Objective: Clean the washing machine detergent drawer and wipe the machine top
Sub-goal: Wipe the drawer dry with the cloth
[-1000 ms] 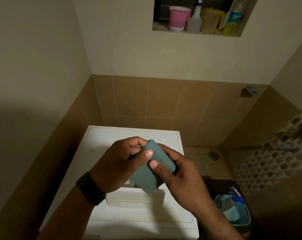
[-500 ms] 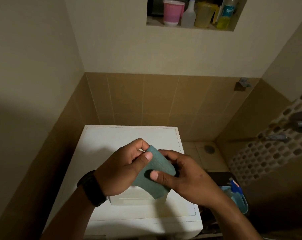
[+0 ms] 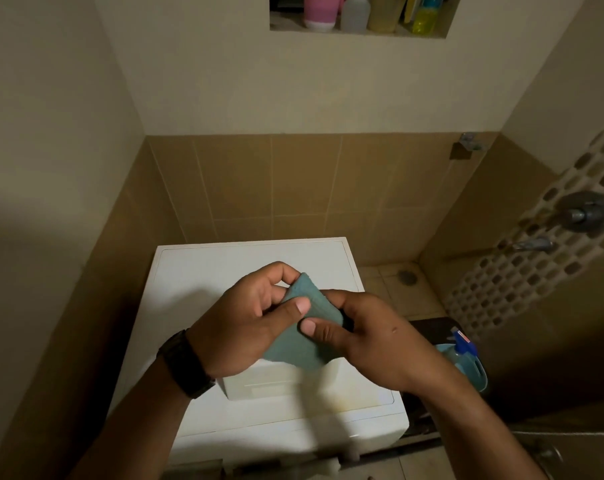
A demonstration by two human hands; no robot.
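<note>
A folded teal cloth [image 3: 302, 344] is held above the white washing machine top [image 3: 224, 268]. My left hand [image 3: 245, 327], with a dark watch on the wrist, pinches the cloth's upper left part between thumb and fingers. My right hand [image 3: 366, 337] pinches its right edge, thumb on the front. Under the hands a white detergent drawer [image 3: 276, 382] lies on the machine top, partly hidden by the cloth and hands.
A wall niche [image 3: 357, 15] above holds a pink cup and several bottles. To the right of the machine stand a blue bucket [image 3: 473, 372] with a spray bottle, a floor drain [image 3: 407, 276] and wall taps [image 3: 584, 211]. Walls close in on the left and behind.
The hands and cloth stay at about the same place over the machine, both hands still pinching it. The camera has tilted downward, so the niche sits higher in view.
</note>
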